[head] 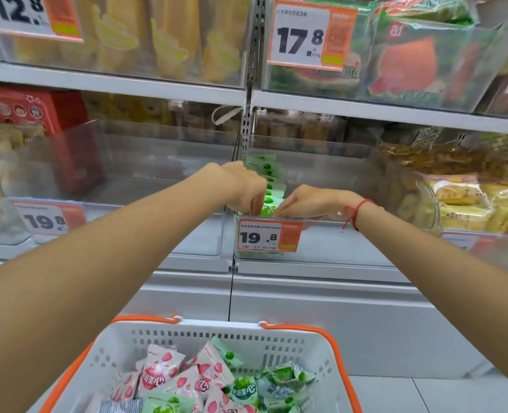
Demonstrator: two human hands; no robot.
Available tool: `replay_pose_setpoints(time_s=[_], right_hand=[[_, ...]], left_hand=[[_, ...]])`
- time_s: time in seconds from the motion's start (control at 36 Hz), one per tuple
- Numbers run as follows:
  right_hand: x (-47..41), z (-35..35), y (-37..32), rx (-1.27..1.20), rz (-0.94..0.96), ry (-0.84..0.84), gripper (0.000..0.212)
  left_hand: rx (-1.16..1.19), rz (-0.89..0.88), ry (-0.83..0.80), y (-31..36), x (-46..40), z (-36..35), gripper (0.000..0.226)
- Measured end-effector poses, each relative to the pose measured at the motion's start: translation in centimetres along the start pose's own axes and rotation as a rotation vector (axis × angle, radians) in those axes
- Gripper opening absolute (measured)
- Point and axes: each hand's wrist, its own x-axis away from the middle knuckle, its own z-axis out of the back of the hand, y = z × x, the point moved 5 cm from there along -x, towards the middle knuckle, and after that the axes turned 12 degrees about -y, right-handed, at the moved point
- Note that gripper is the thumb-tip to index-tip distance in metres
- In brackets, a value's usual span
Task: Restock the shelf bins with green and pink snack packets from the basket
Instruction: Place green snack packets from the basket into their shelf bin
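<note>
Left hand (243, 186): reaching into the clear shelf bin (321, 251) from the left, fingers curled downward, pinching the front green packets (269, 186) at the near end of the row.
Right hand (309, 202): reaching in from the right, fingertips pinched on the same front packets, just beside the left hand; red string bracelet (355, 211) around the wrist.
Green packets: standing upright in a row against the left wall of the bin, running from front to back; rest of that bin's floor bare.
Price tag (269, 235): orange and white, reading 19.8, fixed to the front wall of the bin, directly below both hands.
Neighbouring bin (145, 174): clear, to the left on the same shelf, carrying its own 19.8 tag (48, 219).
Basket (193, 335): white with orange handles, low in the view beneath both forearms, well apart from the bins.
Basket contents: pink packets (160, 372) printed with strawberries toward the left and middle, more green packets (288, 380) toward the right, heaped loosely and overlapping.
Upper shelf (366, 107): bins of yellow and green-and-red packets, tags reading 12.8 and 17.8.
Far right: yellow wrapped snacks (473, 201) in another bin.
</note>
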Motion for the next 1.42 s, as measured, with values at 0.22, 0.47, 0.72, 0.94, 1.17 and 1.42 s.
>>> replay_pose_setpoints(time_s=[0.22, 0.47, 0.72, 0.94, 1.17, 1.42], right_hand=[[5.9, 0.0, 0.8, 0.037, 0.258, 0.592, 0.020], [4.8, -10.9, 3.7, 0.043, 0.303, 0.333, 0.015], [-3.4, -25.1, 10.4, 0.137, -0.021, -0.225, 0.028], [-7.6, -32.0, 10.1, -0.440, -0.155, -0.164, 0.038], [-10.4, -33.1, 8.3, -0.590, -0.101, 0.132, 0.008], [-6.9, -25.7, 8.2, -0.407, 0.090, 0.045, 0.018]], left_hand=[[0.255, 0.082, 0.438, 0.0, 5.3, -0.3, 0.032], [0.836, 0.204, 0.555, 4.6, 7.6, -10.5, 0.017], [0.832, 0.260, 0.063, 9.1, 1.7, -27.1, 0.029], [0.729, 0.183, -0.035, 11.7, 1.0, -35.2, 0.041], [0.887, 0.193, -0.120, 10.8, 1.0, -35.1, 0.029], [1.097, 0.332, 0.091, 7.8, 2.7, -31.4, 0.037]])
